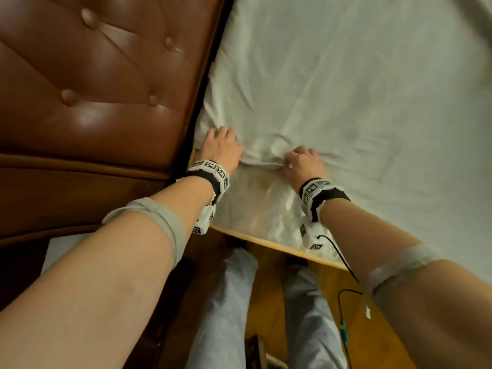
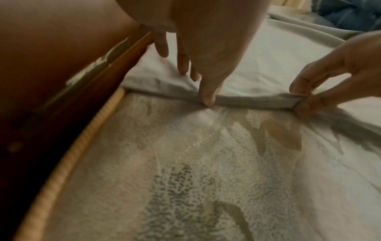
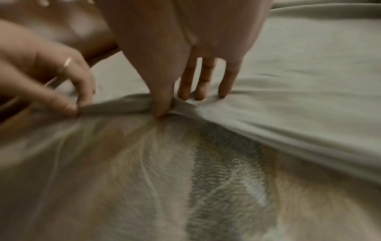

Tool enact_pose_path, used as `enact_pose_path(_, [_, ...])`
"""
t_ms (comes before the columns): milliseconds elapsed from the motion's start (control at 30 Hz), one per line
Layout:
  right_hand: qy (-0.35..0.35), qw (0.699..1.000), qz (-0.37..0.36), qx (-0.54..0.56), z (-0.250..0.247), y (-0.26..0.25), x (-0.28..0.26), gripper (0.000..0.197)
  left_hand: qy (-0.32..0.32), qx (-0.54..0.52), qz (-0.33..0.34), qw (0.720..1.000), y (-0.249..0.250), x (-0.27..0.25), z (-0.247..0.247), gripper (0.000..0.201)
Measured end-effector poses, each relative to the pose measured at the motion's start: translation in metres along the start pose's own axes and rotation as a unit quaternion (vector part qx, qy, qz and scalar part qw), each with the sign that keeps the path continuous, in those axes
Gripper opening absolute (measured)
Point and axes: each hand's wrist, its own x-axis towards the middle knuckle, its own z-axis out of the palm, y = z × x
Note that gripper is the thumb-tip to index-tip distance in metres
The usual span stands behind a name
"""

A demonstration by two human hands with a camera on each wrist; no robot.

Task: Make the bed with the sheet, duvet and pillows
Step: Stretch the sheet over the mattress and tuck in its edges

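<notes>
While I watch mid-frame, both hands, left (image 1: 222, 147) and right (image 1: 303, 162), pinch the sheet (image 1: 346, 89) edge between thumb and fingers.

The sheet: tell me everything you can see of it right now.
The sheet is pale grey-white cloth, wrinkled, spread over most of the mattress. Its hemmed near edge stops short at the corner by the headboard, leaving patterned mattress bare. The left hand and right hand both pinch that hem, stretched taut between them.
</notes>
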Motion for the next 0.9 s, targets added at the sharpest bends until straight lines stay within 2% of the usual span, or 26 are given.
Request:
enact_pose_path(67, [0.001,0.993,0.017,0.121,-0.013,-0.009,-0.018,0.015,-0.027,0.004,0.020,0.999,-0.001,-0.011,-0.013,0.028])
enact_pose_path(133, [0.017,0.979,0.034,0.199,-0.029,-0.018,-0.042,0.014,-0.067,-0.039,-0.001,0.997,-0.006,-0.030,-0.029,0.035])
enact_pose_path(267, [0.010,0.971,0.026,0.236,-0.058,-0.041,-0.099,0.019,-0.125,-0.174,-0.035,0.976,-0.025,-0.092,-0.069,0.023])
enact_pose_path(367, [-0.003,0.973,0.000,0.232,-0.084,-0.059,-0.145,0.019,-0.093,-0.214,-0.060,0.970,-0.034,-0.145,-0.115,0.011])
enact_pose_path(433, [-0.009,0.972,-0.024,0.231,-0.103,-0.069,-0.179,0.019,-0.074,-0.218,-0.065,0.971,-0.037,-0.188,-0.148,0.042])
enact_pose_path(500, [-0.019,0.975,-0.045,0.218,-0.115,-0.075,-0.208,0.023,-0.076,-0.174,-0.056,0.980,-0.036,-0.229,-0.173,0.062])
enact_pose_path(533, [-0.029,0.977,-0.056,0.206,-0.121,-0.078,-0.223,0.024,-0.088,-0.133,-0.055,0.986,-0.034,-0.248,-0.181,0.059])
enact_pose_path(600, [-0.059,0.979,-0.084,0.177,-0.127,-0.084,-0.250,0.027,-0.119,-0.033,-0.072,0.990,-0.031,-0.279,-0.190,0.035])
enact_pose_path(667, [-0.081,0.979,-0.104,0.157,-0.128,-0.092,-0.274,0.028,-0.150,0.019,-0.107,0.983,-0.027,-0.306,-0.193,0.029])
enact_pose_path(767, [-0.085,0.979,-0.114,0.145,-0.118,-0.103,-0.301,0.027,-0.190,0.025,-0.135,0.972,-0.029,-0.338,-0.181,0.026])
enact_pose_path(900, [-0.103,0.983,-0.084,0.130,-0.092,-0.116,-0.321,0.028,-0.202,-0.008,-0.138,0.970,-0.037,-0.361,-0.145,0.023])
